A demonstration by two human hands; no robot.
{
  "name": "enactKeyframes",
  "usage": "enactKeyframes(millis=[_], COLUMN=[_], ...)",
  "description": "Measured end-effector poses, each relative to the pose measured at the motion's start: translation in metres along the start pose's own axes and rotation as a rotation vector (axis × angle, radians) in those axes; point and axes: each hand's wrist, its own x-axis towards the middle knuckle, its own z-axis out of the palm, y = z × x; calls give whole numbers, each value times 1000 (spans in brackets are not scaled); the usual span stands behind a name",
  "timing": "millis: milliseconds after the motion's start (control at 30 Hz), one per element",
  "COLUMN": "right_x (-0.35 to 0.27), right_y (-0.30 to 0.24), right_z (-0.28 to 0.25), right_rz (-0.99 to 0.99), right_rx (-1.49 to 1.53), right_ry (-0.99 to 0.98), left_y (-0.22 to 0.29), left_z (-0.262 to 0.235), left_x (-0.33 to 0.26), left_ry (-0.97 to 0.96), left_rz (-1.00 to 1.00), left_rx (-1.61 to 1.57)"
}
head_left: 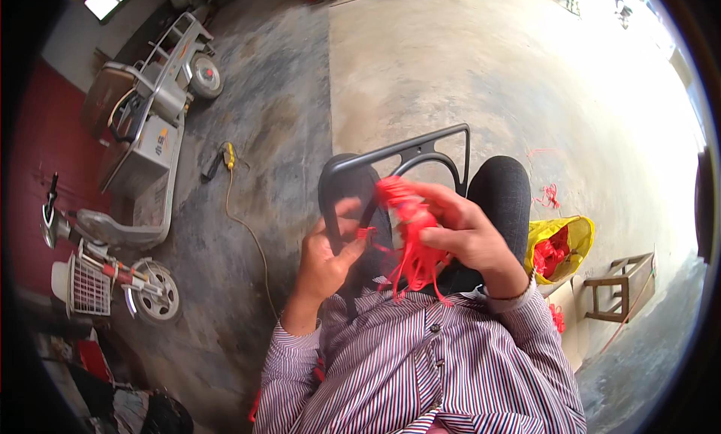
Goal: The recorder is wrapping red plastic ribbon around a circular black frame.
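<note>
Red cord (411, 235), blk frame (396, 148)

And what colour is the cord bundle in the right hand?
The cord bundle in the right hand is bright red, seen best in the head view.

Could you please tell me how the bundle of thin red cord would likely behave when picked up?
The bundle of thin red cord in the right hand is probably floppy, since its loose ends splay apart. Overlapping strands suggest it may tangle.
</note>
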Motion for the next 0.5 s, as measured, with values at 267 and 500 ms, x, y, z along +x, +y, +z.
enactKeyframes(millis=[267, 500], right_x=[35, 26], right_y=[12, 76], right_z=[4, -18], right_rz=[-126, 277], right_rx=[-37, 883], right_ry=[-24, -54], left_y=[21, 12], left_z=[18, 16], left_x=[18, 10], left_ry=[-138, -189], left_rz=[218, 318], left_rx=[41, -262])
